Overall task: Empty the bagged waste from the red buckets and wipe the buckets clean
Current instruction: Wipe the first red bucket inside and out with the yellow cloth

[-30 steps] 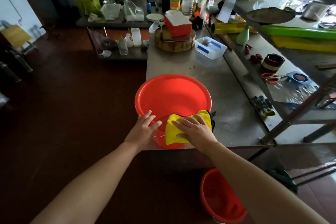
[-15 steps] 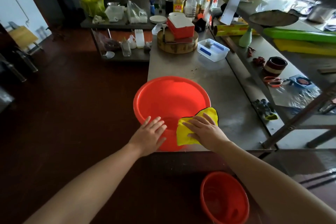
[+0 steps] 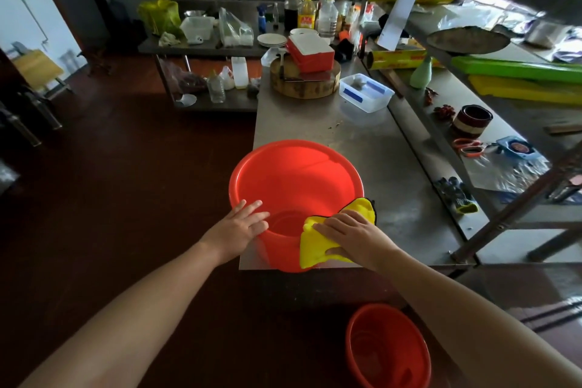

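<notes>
One bucket point(image 3: 293, 180) bears the left hand point(image 3: 239, 227), flat on its near rim. Right hand point(image 3: 352, 236) presses a cloth point(image 3: 311, 246) flat alongside.

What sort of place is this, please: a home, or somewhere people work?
Most likely a working restaurant kitchen, though I cannot be certain. A long stainless steel worktable, a thick round wooden chopping block and a cluster of cooking oil bottles on the back counter point to it.
</notes>
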Demonstrator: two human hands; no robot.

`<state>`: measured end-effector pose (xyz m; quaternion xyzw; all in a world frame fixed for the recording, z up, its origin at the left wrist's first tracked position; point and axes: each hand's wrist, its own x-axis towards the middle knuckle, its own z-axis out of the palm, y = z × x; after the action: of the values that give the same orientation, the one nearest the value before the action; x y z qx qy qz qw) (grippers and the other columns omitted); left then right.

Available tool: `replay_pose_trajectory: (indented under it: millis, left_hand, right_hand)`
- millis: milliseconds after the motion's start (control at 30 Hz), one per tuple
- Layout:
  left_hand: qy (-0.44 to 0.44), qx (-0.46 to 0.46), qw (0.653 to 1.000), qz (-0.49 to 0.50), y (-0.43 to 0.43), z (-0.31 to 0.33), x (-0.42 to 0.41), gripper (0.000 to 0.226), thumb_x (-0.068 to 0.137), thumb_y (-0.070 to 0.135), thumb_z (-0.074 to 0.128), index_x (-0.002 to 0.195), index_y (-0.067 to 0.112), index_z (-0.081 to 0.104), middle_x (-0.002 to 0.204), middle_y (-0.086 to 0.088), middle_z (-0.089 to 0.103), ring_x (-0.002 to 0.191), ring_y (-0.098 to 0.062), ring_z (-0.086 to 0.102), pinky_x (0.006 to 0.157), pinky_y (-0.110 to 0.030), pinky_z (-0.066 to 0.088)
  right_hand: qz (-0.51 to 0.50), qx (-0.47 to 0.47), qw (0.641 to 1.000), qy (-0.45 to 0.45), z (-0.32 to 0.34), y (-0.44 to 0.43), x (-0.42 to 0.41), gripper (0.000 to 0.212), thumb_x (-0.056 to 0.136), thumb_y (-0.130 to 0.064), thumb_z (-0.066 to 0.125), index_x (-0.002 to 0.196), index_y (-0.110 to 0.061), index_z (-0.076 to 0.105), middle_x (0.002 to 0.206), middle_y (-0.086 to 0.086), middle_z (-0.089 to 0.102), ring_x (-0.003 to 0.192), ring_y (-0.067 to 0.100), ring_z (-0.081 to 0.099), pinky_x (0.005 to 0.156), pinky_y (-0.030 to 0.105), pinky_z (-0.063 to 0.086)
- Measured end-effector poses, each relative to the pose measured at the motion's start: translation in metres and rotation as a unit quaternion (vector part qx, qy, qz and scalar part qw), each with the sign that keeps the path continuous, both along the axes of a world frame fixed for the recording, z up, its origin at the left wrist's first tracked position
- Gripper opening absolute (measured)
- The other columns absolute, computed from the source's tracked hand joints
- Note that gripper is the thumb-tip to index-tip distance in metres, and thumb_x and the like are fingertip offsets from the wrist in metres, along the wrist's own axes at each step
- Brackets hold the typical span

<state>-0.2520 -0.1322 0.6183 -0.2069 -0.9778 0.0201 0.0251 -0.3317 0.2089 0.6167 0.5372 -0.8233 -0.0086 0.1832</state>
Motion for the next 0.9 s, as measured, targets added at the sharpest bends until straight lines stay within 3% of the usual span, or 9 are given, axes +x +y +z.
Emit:
replay_pose_trajectory:
  millis: [167, 267, 333, 433, 533, 733, 833, 900]
  left_hand:
    - [-0.008, -0.040, 0.997, 0.064, 0.007, 0.004, -0.005, 0.059, 0.100, 0.004, 0.035, 0.156, 0.024, 0.030, 0.168, -0.005, 0.014, 0.155, -0.027, -0.003, 0.123, -0.047, -0.007]
    - [-0.016, -0.063, 0.998, 0.012, 0.027, -0.003, 0.006, 0.060, 0.103, 0.036, 0.028, 0.159, 0.016, 0.024, 0.166, -0.008, 0.023, 0.155, -0.027, 0.009, 0.125, -0.052, 0.003]
    - [-0.010, -0.058, 0.998, 0.015, 0.032, -0.008, 0.015, 0.075, 0.099, 0.059, 0.038, 0.156, 0.010, 0.033, 0.160, -0.008, 0.035, 0.153, -0.025, 0.020, 0.125, -0.052, 0.007]
    - [0.011, -0.019, 0.999, 0.025, 0.026, -0.008, 0.019, 0.053, 0.104, 0.036, 0.046, 0.150, 0.011, 0.043, 0.154, -0.005, 0.046, 0.151, -0.023, 0.028, 0.125, -0.052, 0.003]
    - [0.003, 0.058, 0.998, 0.014, 0.014, -0.007, 0.015, 0.040, 0.103, 0.014, 0.050, 0.143, 0.013, 0.053, 0.151, -0.004, 0.051, 0.151, -0.025, 0.029, 0.122, -0.062, 0.008]
    - [-0.012, 0.109, 0.992, 0.067, -0.035, 0.000, -0.002, 0.033, 0.103, 0.016, 0.053, 0.132, 0.029, 0.059, 0.158, 0.002, 0.039, 0.154, -0.022, 0.014, 0.124, -0.051, 0.001]
    - [-0.040, 0.050, 0.993, 0.102, -0.034, 0.005, -0.007, 0.038, 0.105, 0.019, 0.046, 0.141, 0.031, 0.049, 0.166, -0.001, 0.022, 0.156, -0.024, 0.002, 0.124, -0.052, -0.004]
    - [-0.065, 0.032, 0.995, 0.074, -0.020, 0.006, -0.003, 0.047, 0.105, 0.034, 0.048, 0.151, 0.030, 0.039, 0.167, 0.000, 0.020, 0.156, -0.021, 0.002, 0.124, -0.055, -0.004]
  right_hand:
    - [-0.029, 0.000, 1.000, -0.012, 0.003, -0.019, 0.001, 0.060, 0.095, -0.060, 0.056, 0.143, -0.024, 0.055, 0.124, -0.005, 0.065, 0.110, 0.022, 0.062, 0.100, 0.041, 0.049]
    - [-0.020, -0.016, 1.000, -0.005, 0.000, -0.044, 0.016, 0.055, 0.100, -0.058, 0.046, 0.142, -0.024, 0.056, 0.120, -0.004, 0.066, 0.105, 0.022, 0.063, 0.092, 0.040, 0.051]
    - [-0.019, -0.029, 0.999, -0.013, -0.002, -0.059, 0.024, 0.053, 0.102, -0.055, 0.041, 0.142, -0.024, 0.056, 0.120, -0.003, 0.066, 0.104, 0.023, 0.063, 0.089, 0.040, 0.052]
    - [-0.007, -0.036, 0.999, -0.014, -0.001, -0.063, 0.025, 0.053, 0.101, -0.053, 0.042, 0.142, -0.024, 0.057, 0.124, -0.003, 0.066, 0.105, 0.022, 0.065, 0.089, 0.039, 0.054]
    - [0.011, -0.025, 0.999, -0.020, 0.002, -0.045, 0.013, 0.052, 0.101, -0.053, 0.045, 0.144, -0.025, 0.056, 0.129, -0.004, 0.066, 0.112, 0.021, 0.064, 0.095, 0.038, 0.052]
    - [-0.024, 0.001, 0.998, -0.055, 0.017, -0.005, -0.017, 0.054, 0.100, -0.052, 0.038, 0.147, -0.029, 0.052, 0.142, -0.004, 0.059, 0.133, 0.024, 0.055, 0.107, 0.048, 0.046]
    - [-0.035, 0.010, 0.997, -0.074, 0.018, -0.015, -0.013, 0.053, 0.101, -0.051, 0.039, 0.147, -0.027, 0.053, 0.140, -0.002, 0.061, 0.131, 0.026, 0.056, 0.110, 0.048, 0.044]
    - [-0.060, 0.007, 0.994, -0.091, 0.015, -0.021, -0.007, 0.053, 0.102, -0.051, 0.039, 0.149, -0.027, 0.050, 0.142, -0.001, 0.059, 0.134, 0.027, 0.053, 0.114, 0.049, 0.039]
